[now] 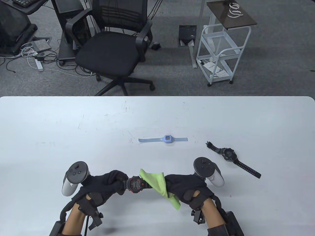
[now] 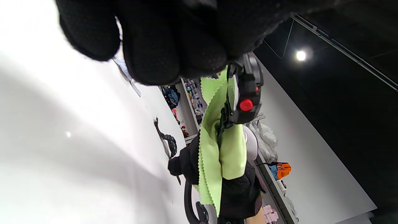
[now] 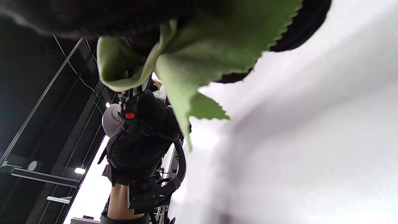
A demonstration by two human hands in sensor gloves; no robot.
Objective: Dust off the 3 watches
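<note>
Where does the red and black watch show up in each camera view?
Table view: red and black watch low centre, held by the left hand.
Left wrist view: upper centre, seen side on.
Right wrist view: centre left, small.
Shared landmark: the green cloth beside it.

The table view looks down from above; both tilted wrist views sit close, facing each other across the table (image 1: 73, 123).

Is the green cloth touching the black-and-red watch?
Touching. In the left wrist view the green cloth wraps against the black-and-red watch; the table view shows it lying over the watch's strap.
</note>
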